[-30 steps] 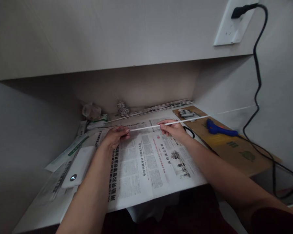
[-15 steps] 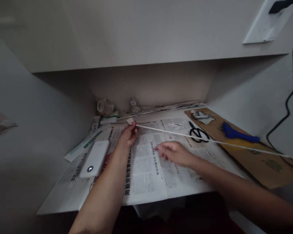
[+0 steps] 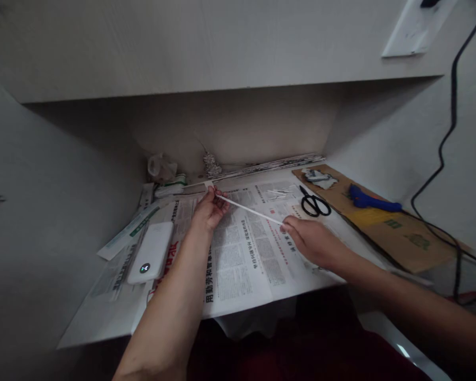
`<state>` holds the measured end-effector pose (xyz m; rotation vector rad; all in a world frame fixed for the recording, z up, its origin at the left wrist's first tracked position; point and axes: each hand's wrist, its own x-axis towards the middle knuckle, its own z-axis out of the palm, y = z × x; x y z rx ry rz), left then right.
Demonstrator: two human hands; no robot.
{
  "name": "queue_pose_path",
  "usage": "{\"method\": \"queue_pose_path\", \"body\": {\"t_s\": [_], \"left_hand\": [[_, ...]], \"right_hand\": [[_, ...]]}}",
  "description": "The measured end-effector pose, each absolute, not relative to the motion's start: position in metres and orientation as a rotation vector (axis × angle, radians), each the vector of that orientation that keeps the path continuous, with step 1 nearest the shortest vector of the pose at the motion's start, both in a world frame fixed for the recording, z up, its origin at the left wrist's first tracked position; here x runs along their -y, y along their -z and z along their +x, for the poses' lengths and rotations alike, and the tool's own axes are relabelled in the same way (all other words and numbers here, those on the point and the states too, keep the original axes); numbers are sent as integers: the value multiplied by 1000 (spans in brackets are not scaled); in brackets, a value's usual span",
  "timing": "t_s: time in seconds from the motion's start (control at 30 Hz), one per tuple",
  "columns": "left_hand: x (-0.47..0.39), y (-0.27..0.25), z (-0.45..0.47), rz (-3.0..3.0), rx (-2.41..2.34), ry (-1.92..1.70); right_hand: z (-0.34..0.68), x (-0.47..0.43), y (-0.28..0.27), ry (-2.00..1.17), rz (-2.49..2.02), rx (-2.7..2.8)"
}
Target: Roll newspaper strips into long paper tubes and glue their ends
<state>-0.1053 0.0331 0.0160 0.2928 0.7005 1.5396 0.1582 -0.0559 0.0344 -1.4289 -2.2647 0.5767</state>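
My left hand (image 3: 211, 209) is above the newspaper (image 3: 234, 254), its fingers closed on one end of a thin white paper stick (image 3: 249, 209). A small pale square piece (image 3: 209, 184) sticks up at those fingertips; whether it is joined to the stick I cannot tell. My right hand (image 3: 313, 241) pinches the stick farther along, to the right. Between the two hands the stick slopes down toward the right; any part past the right hand is hidden. Black-handled scissors (image 3: 316, 205) lie just beyond my right hand.
On the right, a blue glue gun (image 3: 373, 200) with a cord rests on cardboard (image 3: 396, 233). A white power bank (image 3: 150, 251) lies left of my left forearm. Behind are a bundle of paper sticks (image 3: 273, 165) and a small cone-shaped object (image 3: 211, 165). An overhanging panel (image 3: 238, 53) spans above.
My right hand, apart from the stick before, now pinches it. The stick's long right part, which crossed above the scissors and cardboard, no longer shows there. The view has shifted slightly.
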Motion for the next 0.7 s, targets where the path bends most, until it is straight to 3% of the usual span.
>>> {"method": "queue_pose_path", "body": {"t_s": [0.1, 0.2, 0.3, 0.43, 0.5, 0.53, 0.6, 0.7], "left_hand": [[-30, -21, -98, 265, -625, -1563], [-28, -25, -93, 230, -585, -1613], [-28, -27, -90, 188, -543, -1649], [-29, -27, -90, 152, -504, -1668], [-29, -27, -90, 147, -487, -1668], [-29, -27, -91, 150, -480, -1660], [-28, -27, -92, 164, -472, -1636], [-27, -30, -94, 197, -462, -1622]], "right_hand": [[156, 74, -26, -1701, -1238, 1813], [154, 86, -19, -2243, -1049, 1409], [153, 86, -20, -2056, -1141, 1628], [145, 74, -25, -912, -1360, 2171], [139, 69, -24, -558, -1397, 2229], [136, 68, -22, -529, -1400, 2231], [132, 66, -20, -781, -1362, 2196], [131, 67, -17, -1655, -1192, 1885]]}}
